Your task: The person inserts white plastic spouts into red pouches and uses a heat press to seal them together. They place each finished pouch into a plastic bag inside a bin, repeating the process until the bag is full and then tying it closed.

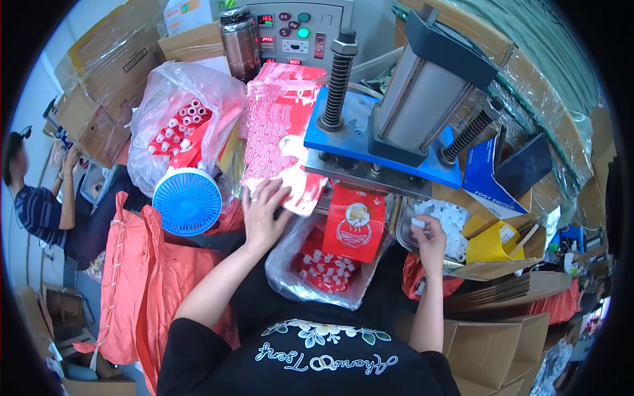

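Observation:
My left hand rests with spread fingers on the near end of a stack of red and pink printed pouches. My right hand pinches a small white plastic spout between thumb and fingers. It is over a clear tub of similar white pieces. Between my hands, a red pouch hangs from under the blue-plated press, its upper edge hidden there. Below it, a box lined with clear plastic holds several red pouches with white spouts.
A blue desk fan stands left, before a clear bag of spouted pouches. Orange-red sacking lies nearer. Behind are a metal flask and a control panel. Cartons stand right. Another person sits far left.

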### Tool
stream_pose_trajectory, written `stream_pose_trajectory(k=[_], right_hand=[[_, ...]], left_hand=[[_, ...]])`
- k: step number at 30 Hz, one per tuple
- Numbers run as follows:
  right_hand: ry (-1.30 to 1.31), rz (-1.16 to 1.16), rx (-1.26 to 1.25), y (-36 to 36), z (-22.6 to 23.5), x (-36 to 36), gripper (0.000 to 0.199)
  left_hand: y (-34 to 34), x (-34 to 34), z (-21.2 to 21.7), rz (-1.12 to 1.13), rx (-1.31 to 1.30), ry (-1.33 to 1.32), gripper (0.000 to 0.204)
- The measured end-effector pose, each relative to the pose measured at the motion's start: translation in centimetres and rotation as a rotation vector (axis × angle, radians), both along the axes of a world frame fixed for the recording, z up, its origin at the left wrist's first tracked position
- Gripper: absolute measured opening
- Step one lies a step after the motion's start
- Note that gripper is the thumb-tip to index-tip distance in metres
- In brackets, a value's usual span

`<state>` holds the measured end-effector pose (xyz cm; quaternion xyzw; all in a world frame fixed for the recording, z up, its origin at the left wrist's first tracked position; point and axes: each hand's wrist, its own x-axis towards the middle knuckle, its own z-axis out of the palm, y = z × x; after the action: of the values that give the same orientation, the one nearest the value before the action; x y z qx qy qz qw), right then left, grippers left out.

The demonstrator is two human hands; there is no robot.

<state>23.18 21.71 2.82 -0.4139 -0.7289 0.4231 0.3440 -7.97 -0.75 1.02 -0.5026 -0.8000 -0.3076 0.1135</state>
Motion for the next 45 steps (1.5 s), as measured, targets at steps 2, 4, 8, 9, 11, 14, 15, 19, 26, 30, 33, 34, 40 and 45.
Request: stream_pose_trajectory(k=[2,4,8,9,11,14,15,19,26,30,33,34,40,45], right_hand=[[0.02,0.044,-0.025,-0.6,1.0,-0.4,0.023],[0.009,0.121,0.034,-1.7,2.9,-1.3,0.023],[-0.111,0.337,0.287,-5.0,7.2,-4.5,0.02],[-0.137,0.421,0.352,-5.5,7.9,-5.0,0.019],[-0.203,0.619,0.378,-6.1,8.4,-5.9,0.019],[-0.225,0.726,0.285,-6.3,7.7,-6.0,0.017],[-0.195,0.713,0.126,-6.2,7.5,-6.0,0.021],[-0.05,0.543,-0.161,-5.7,6.3,-5.4,0.038],[-0.518,-0.087,0.431,-1.4,6.4,1.2,0.035],[-0.827,-0.145,0.435,-1.3,5.2,3.6,0.032],[-0.853,-0.095,0.435,-1.5,3.3,1.9,0.025],[-0.77,-0.062,0.469,-1.4,2.4,1.2,0.022],[-0.401,0.048,0.361,-0.8,1.2,-1.9,0.012],[-0.008,-0.007,0.178,1.2,-0.1,0.0,0.013]], left_hand=[[-0.7,-0.3,0.4,0.053,0.127,-0.139,0.021],[-0.7,0.9,2.8,0.018,0.226,-0.194,0.012],[-0.9,4.6,3.1,-0.162,0.175,-0.63,0.016],[-0.8,5.5,3.2,-0.189,0.138,-0.643,0.016],[-1.3,6.6,1.1,-0.266,0.076,-0.659,0.017],[-1.3,7.7,1.2,-0.401,-0.06,-0.759,0.016],[-1.2,7.9,0.7,-0.397,-0.047,-0.888,0.016],[0.6,8.2,-0.9,-0.372,0.008,-1.125,0.027],[5.9,8.4,2.8,-0.061,0.163,-1.725,0.032],[6.9,8.3,2.5,-0.102,0.265,-1.85,0.03],[6.5,7.5,2.2,-0.08,0.228,-1.817,0.026],[6.5,6.7,1.9,-0.145,0.151,-1.706,0.025],[7.1,-2.6,2.4,0.076,0.216,0.007,0.051],[1.5,-0.5,0.9,0.02,-0.147,0.011,0.074]])
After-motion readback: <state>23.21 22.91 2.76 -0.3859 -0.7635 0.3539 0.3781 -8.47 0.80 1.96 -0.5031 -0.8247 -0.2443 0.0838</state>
